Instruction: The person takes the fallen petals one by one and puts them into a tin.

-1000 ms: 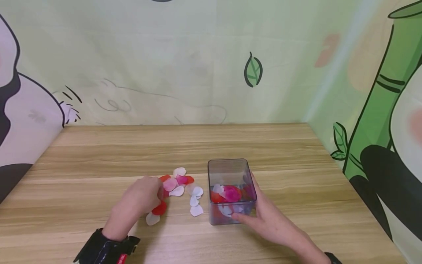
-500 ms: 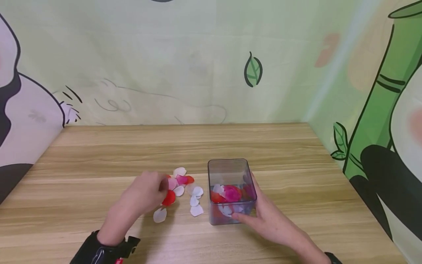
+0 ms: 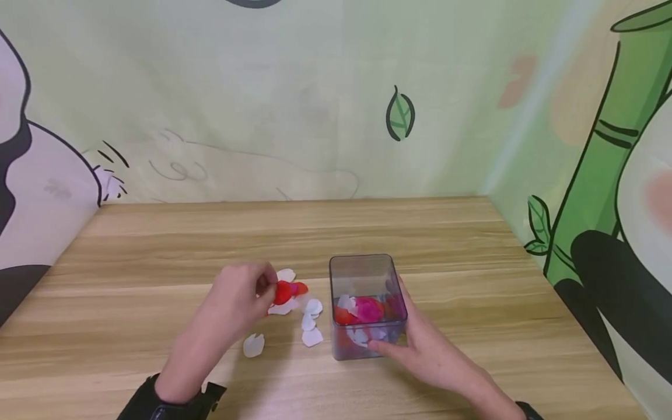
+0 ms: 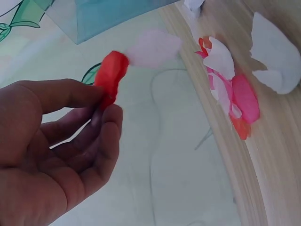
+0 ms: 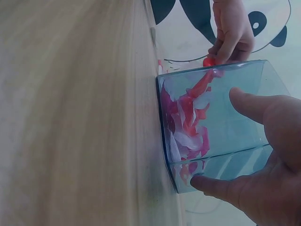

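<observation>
Pinching the red petal (image 3: pixel 283 292) with left hand (image 3: pixel 238 294), left of lower centre: better lightly. Gripping the tinted box (image 3: pixel 363 274) with right hand (image 3: pixel 427 344), lower centre: better steadily.

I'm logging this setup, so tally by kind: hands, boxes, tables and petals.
Hands: 2 (left hand, right hand)
Box: 1
Table: 1
Petals: at least 10; overlaps hide the exact number
Total: at least 14

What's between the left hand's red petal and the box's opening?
Probably just the box: the red petal is held to its left, seemingly lower than its top. White petals between lie low on the table.
</observation>
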A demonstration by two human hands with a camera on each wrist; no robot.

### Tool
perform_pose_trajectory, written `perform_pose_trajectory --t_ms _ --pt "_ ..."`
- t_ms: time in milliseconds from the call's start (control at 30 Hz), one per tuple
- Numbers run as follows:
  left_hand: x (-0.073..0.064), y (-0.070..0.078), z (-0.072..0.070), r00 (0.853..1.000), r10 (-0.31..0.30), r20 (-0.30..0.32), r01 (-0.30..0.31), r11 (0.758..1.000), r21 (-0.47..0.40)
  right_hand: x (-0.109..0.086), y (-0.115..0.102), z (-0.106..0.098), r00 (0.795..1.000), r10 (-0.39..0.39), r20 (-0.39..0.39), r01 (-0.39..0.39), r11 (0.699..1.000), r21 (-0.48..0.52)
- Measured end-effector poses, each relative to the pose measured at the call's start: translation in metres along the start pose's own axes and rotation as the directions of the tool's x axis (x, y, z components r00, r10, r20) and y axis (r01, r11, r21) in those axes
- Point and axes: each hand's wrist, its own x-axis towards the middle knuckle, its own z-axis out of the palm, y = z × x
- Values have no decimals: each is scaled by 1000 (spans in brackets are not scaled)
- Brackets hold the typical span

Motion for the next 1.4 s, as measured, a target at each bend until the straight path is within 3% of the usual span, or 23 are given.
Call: perform_pose_trajectory --t_ms 200,433,733,867,1067,1167,1267,1400 --pt "-1 3 2 992 66 -107 -64 998 18 1 1 1 1000 -13 -1 13 1000 -4" --pt "-2 6 4 972 120 -204 -120 993 9 1 1 0 1000 -19 -2 19 1000 -9" --pt "-1 14 7 920 229 -319 -247 969 -17 0 0 1 1000 -6 -3 6 1000 -11" --pt "-1 19 8 887 264 -379 -290 957 -13 1 0 0 1000 -6 0 6 1000 -11" --pt "0 27 7 836 283 -469 -332 943 -23 1 0 0 1000 -17 -2 17 1000 -11" --pt "0 32 5 818 278 -503 -350 935 -53 1 0 0 1000 -18 0 18 1000 -4" --pt "-1 38 7 811 274 -516 -368 926 -87 1 0 1 1000 -7 4 7 1000 1" --pt "-2 47 15 816 294 -499 -396 911 -112 2 -1 1 1000 26 12 -26 1000 8"
